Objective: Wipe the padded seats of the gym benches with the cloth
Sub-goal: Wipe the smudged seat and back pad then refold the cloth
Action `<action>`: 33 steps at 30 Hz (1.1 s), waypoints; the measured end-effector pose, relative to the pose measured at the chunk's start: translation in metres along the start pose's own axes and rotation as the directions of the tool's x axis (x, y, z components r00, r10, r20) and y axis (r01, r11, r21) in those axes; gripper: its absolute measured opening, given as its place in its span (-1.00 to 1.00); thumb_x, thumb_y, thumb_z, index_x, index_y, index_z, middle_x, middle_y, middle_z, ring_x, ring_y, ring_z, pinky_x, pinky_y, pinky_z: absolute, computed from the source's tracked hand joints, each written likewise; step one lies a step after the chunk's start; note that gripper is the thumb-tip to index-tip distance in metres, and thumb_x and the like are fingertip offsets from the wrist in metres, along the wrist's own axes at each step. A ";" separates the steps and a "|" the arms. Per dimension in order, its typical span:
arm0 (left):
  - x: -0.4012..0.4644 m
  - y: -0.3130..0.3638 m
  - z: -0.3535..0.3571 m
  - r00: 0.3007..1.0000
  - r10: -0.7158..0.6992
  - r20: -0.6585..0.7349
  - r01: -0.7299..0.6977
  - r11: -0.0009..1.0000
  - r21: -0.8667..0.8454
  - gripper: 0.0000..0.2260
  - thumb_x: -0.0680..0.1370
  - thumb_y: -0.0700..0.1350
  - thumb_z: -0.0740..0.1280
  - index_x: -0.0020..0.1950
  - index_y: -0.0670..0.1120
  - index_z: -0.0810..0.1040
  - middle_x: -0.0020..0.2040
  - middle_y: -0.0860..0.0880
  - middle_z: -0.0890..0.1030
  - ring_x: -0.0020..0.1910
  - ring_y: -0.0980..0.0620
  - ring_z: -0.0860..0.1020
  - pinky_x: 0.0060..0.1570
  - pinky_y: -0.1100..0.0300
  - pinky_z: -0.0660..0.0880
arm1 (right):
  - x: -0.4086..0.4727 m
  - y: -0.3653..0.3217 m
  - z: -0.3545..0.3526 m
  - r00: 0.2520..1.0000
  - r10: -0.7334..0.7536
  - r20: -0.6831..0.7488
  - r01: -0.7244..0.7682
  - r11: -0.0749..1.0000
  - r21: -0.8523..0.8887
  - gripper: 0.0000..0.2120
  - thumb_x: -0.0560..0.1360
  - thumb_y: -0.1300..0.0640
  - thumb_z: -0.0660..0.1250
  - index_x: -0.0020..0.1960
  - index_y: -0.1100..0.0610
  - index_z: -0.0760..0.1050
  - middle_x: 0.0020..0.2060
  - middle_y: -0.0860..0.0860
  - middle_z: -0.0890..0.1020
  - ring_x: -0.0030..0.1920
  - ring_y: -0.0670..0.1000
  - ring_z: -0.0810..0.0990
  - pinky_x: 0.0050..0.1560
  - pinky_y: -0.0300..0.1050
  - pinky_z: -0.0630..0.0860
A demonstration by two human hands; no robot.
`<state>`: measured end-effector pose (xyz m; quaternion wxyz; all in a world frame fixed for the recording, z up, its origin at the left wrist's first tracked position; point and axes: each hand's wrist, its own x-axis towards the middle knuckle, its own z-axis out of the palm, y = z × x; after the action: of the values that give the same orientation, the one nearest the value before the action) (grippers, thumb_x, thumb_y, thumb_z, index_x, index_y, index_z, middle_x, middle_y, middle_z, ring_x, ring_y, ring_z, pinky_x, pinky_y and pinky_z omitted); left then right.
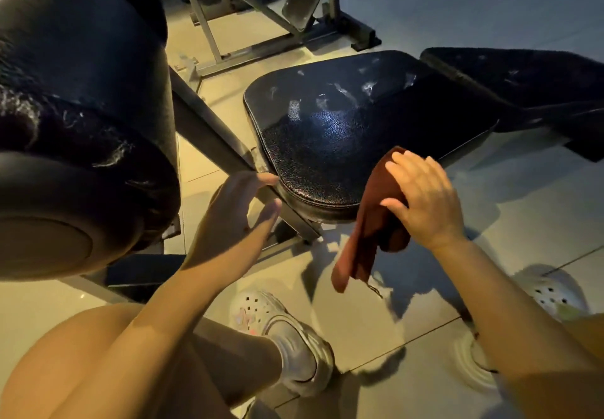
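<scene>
Head view looks down on a black padded seat (343,131) of a gym bench, its near end rounded and its far part streaked with pale dusty smears. Beyond it on the right lies the bench's backrest pad (523,85), also black and lightly marked. The right hand (425,199) hovers at the seat's near right corner with its fingers spread over a dark red cloth (369,222); the thumb and fingers hold the bunched upper part while the rest hangs down off the seat edge toward the floor (376,314). The left hand (238,209) is spread wide, fingers straight and holding nothing, its fingertips just at the seat's near left edge beside the metal frame bar (209,131) that slopes down under the seat. Large black foam rollers (81,108) fill the left side, the upper one flecked with pale marks. Pale tiled floor shows below, with the person's white clog (287,343) under the left forearm and another clog (552,294) at the right. A second machine's grey frame (261,10) stands farther back.
</scene>
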<state>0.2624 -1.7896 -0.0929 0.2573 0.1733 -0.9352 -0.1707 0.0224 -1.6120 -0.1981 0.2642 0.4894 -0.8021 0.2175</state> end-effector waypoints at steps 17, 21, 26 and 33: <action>0.072 0.042 0.064 0.997 0.070 0.030 -0.071 0.997 0.034 -0.62 0.65 0.09 0.04 0.36 -0.02 0.45 0.27 0.15 0.43 0.30 0.27 0.32 0.30 0.47 0.15 | 0.003 -0.102 0.046 0.762 0.581 -0.287 -0.345 0.739 0.579 -0.51 0.68 -0.12 -0.05 0.49 0.15 0.17 0.47 0.13 0.23 0.58 0.03 0.00 0.52 0.16 0.08; 0.076 0.043 0.090 0.999 0.021 0.049 -0.022 1.000 0.017 -0.57 0.62 0.17 0.05 0.40 0.01 0.41 0.38 0.02 0.45 0.46 0.07 0.29 0.45 -0.03 0.22 | 0.023 -0.042 0.045 0.632 0.739 -0.234 -0.370 0.553 0.747 -0.49 0.69 -0.07 -0.10 0.54 0.18 0.09 0.53 0.11 0.16 0.58 0.04 -0.03 0.54 0.15 0.02; 0.076 0.048 0.101 1.000 0.029 0.001 -0.028 0.994 0.105 -0.51 0.61 0.23 0.02 0.42 0.01 0.38 0.45 0.01 0.40 0.52 0.01 0.22 0.46 -0.12 0.17 | 0.046 0.037 0.045 0.486 0.868 -0.103 -0.408 0.329 0.852 -0.44 0.63 -0.01 0.02 0.55 0.20 0.03 0.56 0.14 0.01 0.57 0.13 -0.09 0.57 0.10 -0.09; 0.075 0.051 0.105 0.999 -0.004 0.033 -0.003 0.975 0.224 -0.48 0.60 0.21 0.02 0.41 -0.04 0.43 0.44 -0.02 0.42 0.50 -0.02 0.25 0.41 -0.16 0.23 | 0.050 0.024 0.034 0.336 0.930 0.151 -0.449 0.016 0.894 -0.28 0.60 -0.20 -0.04 0.58 0.14 -0.21 0.59 0.05 -0.16 0.57 -0.08 -0.18 0.53 -0.23 -0.19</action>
<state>0.1325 -1.7517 -0.1256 0.2204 0.1985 -0.9526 -0.0673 -0.0257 -1.6557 -0.1946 0.0355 -0.0192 -0.6173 0.7857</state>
